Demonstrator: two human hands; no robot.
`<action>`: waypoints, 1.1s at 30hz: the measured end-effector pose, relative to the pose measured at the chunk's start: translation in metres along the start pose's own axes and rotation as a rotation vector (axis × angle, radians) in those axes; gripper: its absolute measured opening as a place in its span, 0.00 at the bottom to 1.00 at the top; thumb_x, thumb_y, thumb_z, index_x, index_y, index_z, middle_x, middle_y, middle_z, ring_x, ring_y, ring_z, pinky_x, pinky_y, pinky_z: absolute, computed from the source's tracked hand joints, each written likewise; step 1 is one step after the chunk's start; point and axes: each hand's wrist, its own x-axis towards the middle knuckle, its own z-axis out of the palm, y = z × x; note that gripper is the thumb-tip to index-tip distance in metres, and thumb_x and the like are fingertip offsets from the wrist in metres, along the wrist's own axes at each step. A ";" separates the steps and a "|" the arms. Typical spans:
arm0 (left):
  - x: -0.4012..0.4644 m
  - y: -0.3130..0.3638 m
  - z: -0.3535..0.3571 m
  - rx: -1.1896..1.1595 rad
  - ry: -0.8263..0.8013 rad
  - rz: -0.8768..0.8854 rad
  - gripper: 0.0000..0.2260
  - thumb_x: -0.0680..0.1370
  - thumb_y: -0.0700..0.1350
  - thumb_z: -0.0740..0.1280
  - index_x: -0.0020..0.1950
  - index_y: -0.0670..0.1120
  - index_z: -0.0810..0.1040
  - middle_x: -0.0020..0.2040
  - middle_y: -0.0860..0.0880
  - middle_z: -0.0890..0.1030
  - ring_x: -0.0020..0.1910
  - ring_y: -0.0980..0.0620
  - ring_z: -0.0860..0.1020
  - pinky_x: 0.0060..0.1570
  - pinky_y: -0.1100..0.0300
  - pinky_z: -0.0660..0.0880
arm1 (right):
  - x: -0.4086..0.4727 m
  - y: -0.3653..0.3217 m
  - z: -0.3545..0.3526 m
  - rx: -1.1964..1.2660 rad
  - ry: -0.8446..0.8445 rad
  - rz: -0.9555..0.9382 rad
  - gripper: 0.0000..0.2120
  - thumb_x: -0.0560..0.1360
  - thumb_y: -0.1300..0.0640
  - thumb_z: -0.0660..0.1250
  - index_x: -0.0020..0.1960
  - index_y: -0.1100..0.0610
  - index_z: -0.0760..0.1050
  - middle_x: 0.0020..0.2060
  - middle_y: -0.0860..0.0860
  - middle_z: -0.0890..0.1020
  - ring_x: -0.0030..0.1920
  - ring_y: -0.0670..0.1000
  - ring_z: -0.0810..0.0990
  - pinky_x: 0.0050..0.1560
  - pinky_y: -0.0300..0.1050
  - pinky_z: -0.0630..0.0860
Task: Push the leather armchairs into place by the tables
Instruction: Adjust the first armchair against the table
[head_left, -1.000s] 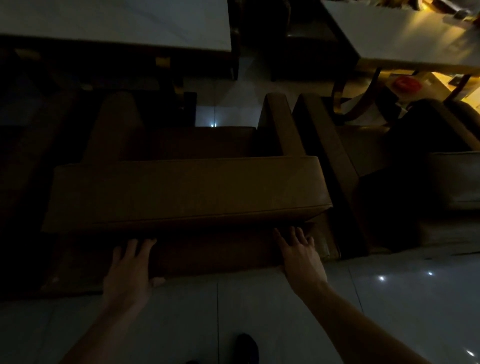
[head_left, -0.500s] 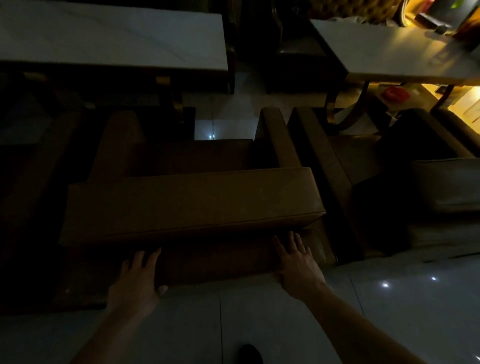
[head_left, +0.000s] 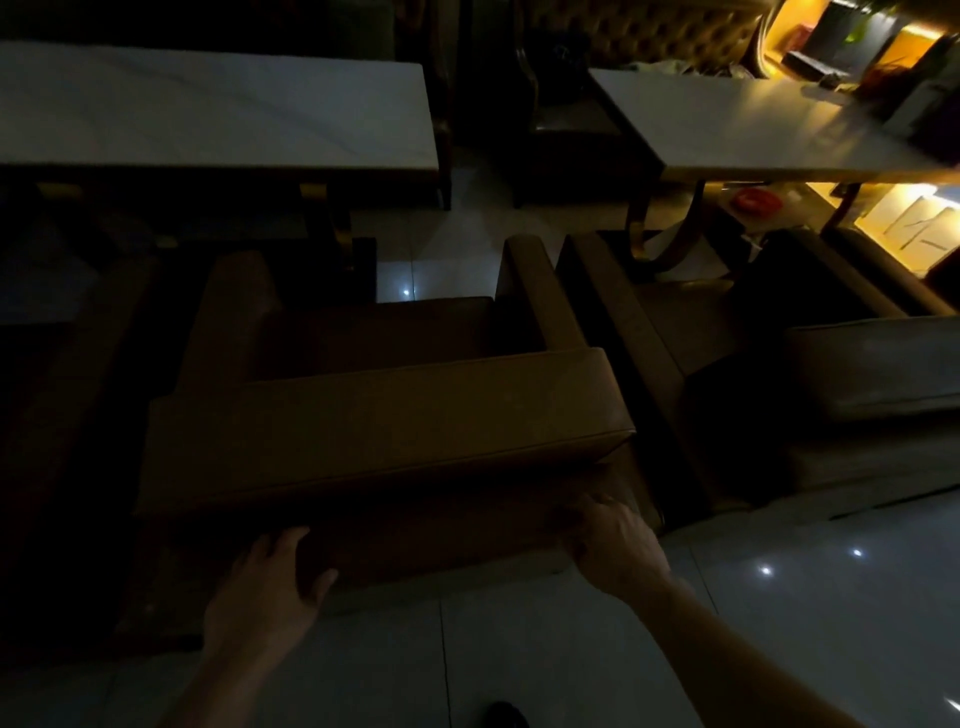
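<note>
A brown leather armchair (head_left: 384, 431) stands in front of me, its back towards me and its seat facing a white-topped table (head_left: 208, 109). My left hand (head_left: 262, 592) lies flat, fingers spread, against the lower left of the chair's back. My right hand (head_left: 613, 540) presses on the lower right of the back, its fingers curled at the corner. A second leather armchair (head_left: 852, 364) sits to the right, at another white-topped table (head_left: 753, 124). The room is very dim.
Glossy pale floor tiles (head_left: 571, 649) run under me, and my shoe tip (head_left: 506, 714) shows at the bottom. Curved metal table legs (head_left: 660, 244) stand beside the right chair. A red object (head_left: 756, 200) lies under the right table. Dark seating stands beyond both tables.
The armchair has slid away from me towards the left table. Both hands stay on its back, and my right fingers have curled at the corner.
</note>
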 end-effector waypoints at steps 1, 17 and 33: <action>0.000 -0.002 0.000 -0.001 0.020 -0.007 0.28 0.76 0.66 0.61 0.73 0.57 0.64 0.68 0.48 0.71 0.66 0.46 0.71 0.58 0.51 0.74 | -0.001 0.006 -0.001 -0.006 0.008 0.026 0.17 0.74 0.44 0.64 0.62 0.43 0.72 0.57 0.48 0.77 0.52 0.51 0.78 0.46 0.51 0.80; -0.045 0.194 0.030 -0.044 0.039 0.200 0.23 0.77 0.66 0.59 0.69 0.59 0.66 0.63 0.54 0.74 0.60 0.53 0.74 0.50 0.56 0.74 | -0.028 0.165 -0.056 0.072 0.074 0.128 0.21 0.74 0.42 0.65 0.65 0.45 0.70 0.57 0.49 0.77 0.54 0.54 0.79 0.44 0.46 0.72; -0.106 0.499 0.114 -0.218 0.055 0.405 0.27 0.75 0.66 0.63 0.71 0.58 0.64 0.69 0.55 0.70 0.65 0.55 0.69 0.62 0.55 0.70 | -0.037 0.469 -0.141 -0.008 0.087 0.209 0.29 0.75 0.37 0.64 0.72 0.44 0.63 0.62 0.51 0.74 0.54 0.51 0.78 0.47 0.46 0.78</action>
